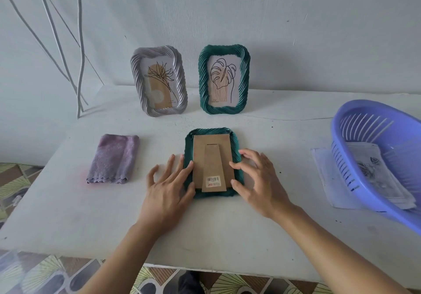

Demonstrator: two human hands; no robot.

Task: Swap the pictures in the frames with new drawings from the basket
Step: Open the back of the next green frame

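Note:
A green frame (210,134) lies face down in the middle of the table, its brown cardboard back (213,154) and folded stand facing up. My left hand (169,184) rests flat on the frame's left edge, fingers straight. On the frame's right edge sits my right hand (257,177), its fingertips and thumb touching the cardboard back. Two frames stand against the wall: a silver one (159,80) with a flower drawing and a green one (224,79) with a leaf drawing. At the right, a purple plastic basket (355,120) holds paper drawings (373,170).
A folded purple cloth (114,159) lies on the white table (205,230) left of the frame. White cables (79,66) hang by the wall at the left. A sheet (323,170) sticks out from under the basket. Patterned floor shows below the table's front edge.

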